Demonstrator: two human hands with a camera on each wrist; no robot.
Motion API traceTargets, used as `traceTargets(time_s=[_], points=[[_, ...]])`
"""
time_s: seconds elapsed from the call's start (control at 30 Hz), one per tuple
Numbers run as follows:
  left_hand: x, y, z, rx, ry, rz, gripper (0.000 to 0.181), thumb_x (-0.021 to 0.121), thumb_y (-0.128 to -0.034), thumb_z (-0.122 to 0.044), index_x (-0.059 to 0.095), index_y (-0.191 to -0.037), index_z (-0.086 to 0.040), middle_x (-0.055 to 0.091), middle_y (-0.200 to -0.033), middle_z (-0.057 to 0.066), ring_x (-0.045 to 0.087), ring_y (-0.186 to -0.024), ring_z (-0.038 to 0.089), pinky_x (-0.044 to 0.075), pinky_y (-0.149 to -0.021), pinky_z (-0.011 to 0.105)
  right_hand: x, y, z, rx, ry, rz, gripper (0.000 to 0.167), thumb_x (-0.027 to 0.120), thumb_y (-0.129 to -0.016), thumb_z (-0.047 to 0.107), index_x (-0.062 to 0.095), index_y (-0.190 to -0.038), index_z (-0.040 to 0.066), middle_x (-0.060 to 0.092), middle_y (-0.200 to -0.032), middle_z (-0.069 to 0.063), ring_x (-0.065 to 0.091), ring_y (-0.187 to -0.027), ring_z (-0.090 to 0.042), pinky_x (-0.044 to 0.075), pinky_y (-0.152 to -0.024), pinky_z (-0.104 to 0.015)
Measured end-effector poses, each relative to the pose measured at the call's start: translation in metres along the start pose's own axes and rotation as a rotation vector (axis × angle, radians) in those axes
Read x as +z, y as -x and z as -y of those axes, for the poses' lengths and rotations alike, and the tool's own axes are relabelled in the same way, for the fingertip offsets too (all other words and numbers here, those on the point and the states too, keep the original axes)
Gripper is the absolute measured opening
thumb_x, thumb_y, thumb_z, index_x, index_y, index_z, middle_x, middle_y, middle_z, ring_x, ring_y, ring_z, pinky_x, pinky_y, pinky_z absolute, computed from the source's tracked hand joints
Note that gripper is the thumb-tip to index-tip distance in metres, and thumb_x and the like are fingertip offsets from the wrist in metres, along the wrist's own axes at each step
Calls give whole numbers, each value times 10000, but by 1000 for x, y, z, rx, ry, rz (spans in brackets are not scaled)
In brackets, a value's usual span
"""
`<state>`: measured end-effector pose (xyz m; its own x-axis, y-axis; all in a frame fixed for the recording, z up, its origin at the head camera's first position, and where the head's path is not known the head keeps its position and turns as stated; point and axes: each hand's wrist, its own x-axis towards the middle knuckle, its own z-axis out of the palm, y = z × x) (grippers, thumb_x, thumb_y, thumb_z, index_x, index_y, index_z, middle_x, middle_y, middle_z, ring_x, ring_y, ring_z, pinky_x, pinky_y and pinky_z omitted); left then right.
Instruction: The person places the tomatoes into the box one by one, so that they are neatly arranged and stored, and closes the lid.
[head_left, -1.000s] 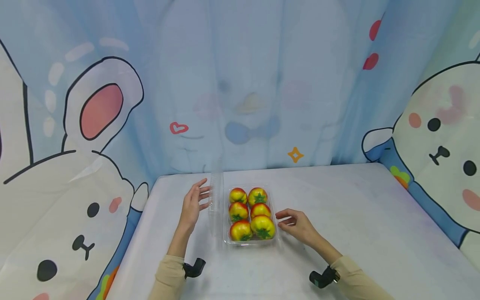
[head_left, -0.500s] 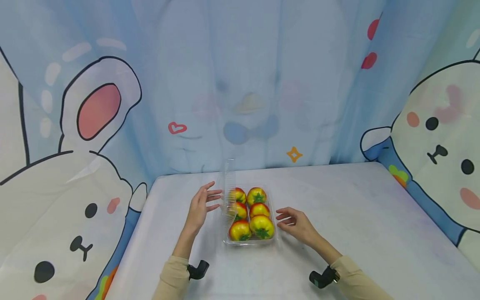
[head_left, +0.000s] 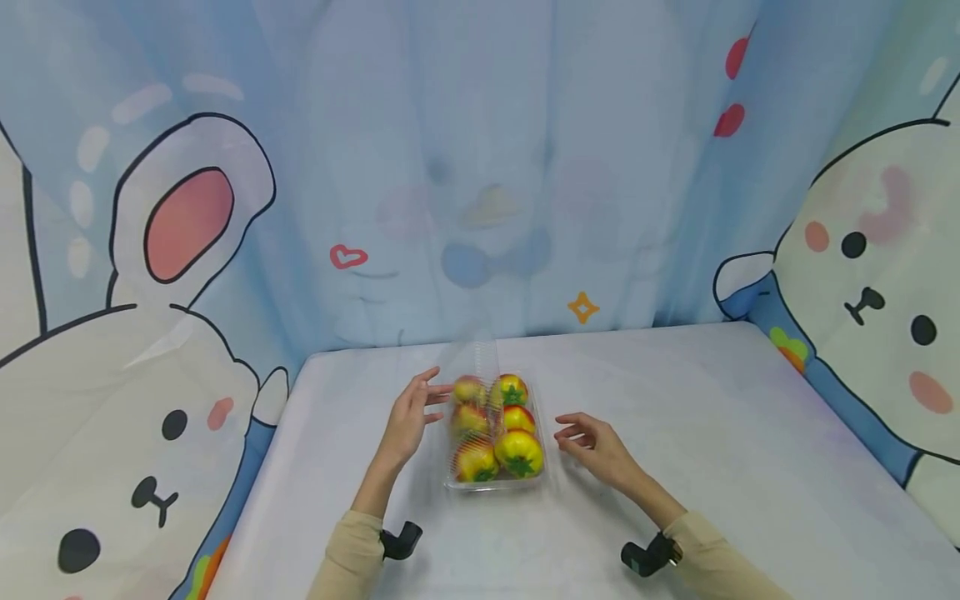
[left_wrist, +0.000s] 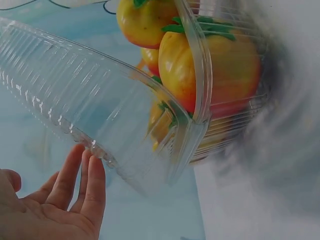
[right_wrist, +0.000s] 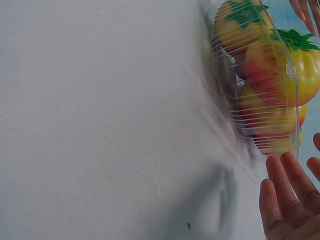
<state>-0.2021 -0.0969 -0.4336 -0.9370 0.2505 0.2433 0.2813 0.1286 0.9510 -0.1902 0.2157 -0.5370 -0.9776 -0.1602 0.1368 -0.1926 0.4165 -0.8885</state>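
Observation:
A clear plastic clamshell box (head_left: 495, 487) sits on the table, filled with several yellow-and-red fruits (head_left: 519, 454) with green leafy tops, tomato-like in shape. Its hinged ribbed lid (left_wrist: 100, 95) stands tilted over the left row of fruits. My left hand (head_left: 405, 421) is at the lid's outer side, fingers extended; in the left wrist view its fingertips (left_wrist: 77, 152) touch the lid. My right hand (head_left: 596, 450) hovers just right of the box with loosely bent fingers and holds nothing. In the right wrist view, its fingertips (right_wrist: 287, 159) are close to the box's ribbed side wall.
A white cloth (head_left: 675, 400) covers the table. Behind it hangs a blue curtain (head_left: 495, 167) printed with cartoon animals. Black cameras are strapped to the left wrist (head_left: 401, 540) and right wrist (head_left: 648, 554).
The lid has swung rightward from nearly upright at the box's left side to lean over the left row of fruits. My left hand has moved right with it; the right hand has barely moved.

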Motion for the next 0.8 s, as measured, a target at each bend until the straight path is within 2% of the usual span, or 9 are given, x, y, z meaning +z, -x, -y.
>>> traceTargets(time_s=[0.13, 0.23, 0.37, 0.47, 0.6, 0.7, 0.8], points=[[4, -1, 3, -2, -17, 22, 420, 257, -1093, -118, 400, -1419, 105, 589, -1230, 346, 555, -1134, 512, 479, -922, 614, -1, 5, 8, 16, 6, -3, 337, 627, -946, 21, 561, -1255, -95, 669, -1063, -268, 663, -858, -392, 583, -729, -445], [6, -6, 19, -7, -18, 34, 423, 262, -1094, -125, 386, -1425, 105, 603, -1212, 339, 565, -1121, 509, 470, -921, 629, -4, 11, 22, 1, -1, 5, 310, 607, -951, 0, 560, -1234, -118, 652, -1060, -312, 654, -868, -445, 576, -723, -485], [9, -10, 42, -21, -25, 45, 444, 255, -1102, -179, 370, -1447, 75, 629, -1211, 288, 576, -1124, 479, 478, -928, 606, -8, 18, 37, -13, 6, 23, 293, 599, -959, 17, 566, -1214, -123, 646, -1055, -324, 651, -878, -462, 579, -713, -461], [10, -11, 49, -29, -37, 49, 459, 259, -1104, -230, 378, -1458, 38, 648, -1217, 235, 593, -1131, 430, 499, -933, 553, -9, 20, 41, -7, 9, 25, 297, 599, -964, 36, 566, -1213, -122, 647, -1055, -321, 651, -882, -460, 580, -709, -446], [12, -11, 45, -21, -36, 58, 457, 258, -1104, -217, 375, -1456, 50, 646, -1214, 248, 592, -1125, 446, 497, -924, 569, -10, 21, 39, -2, -6, 18, 305, 601, -965, 43, 566, -1217, -125, 646, -1054, -321, 650, -884, -465, 578, -696, -441], [13, -9, 32, -15, -38, 78, 437, 255, -1100, -153, 362, -1439, 101, 626, -1211, 300, 574, -1119, 494, 482, -917, 606, -11, 20, 35, -7, -18, 17, 309, 598, -965, 38, 563, -1221, -133, 644, -1054, -326, 648, -886, -474, 577, -690, -439], [15, -8, 26, -22, -51, 99, 430, 259, -1095, -125, 350, -1435, 121, 607, -1222, 324, 560, -1126, 512, 469, -924, 617, -11, 21, 33, -13, -24, 20, 305, 594, -965, 33, 563, -1218, -134, 642, -1054, -330, 646, -887, -480, 579, -692, -439]])
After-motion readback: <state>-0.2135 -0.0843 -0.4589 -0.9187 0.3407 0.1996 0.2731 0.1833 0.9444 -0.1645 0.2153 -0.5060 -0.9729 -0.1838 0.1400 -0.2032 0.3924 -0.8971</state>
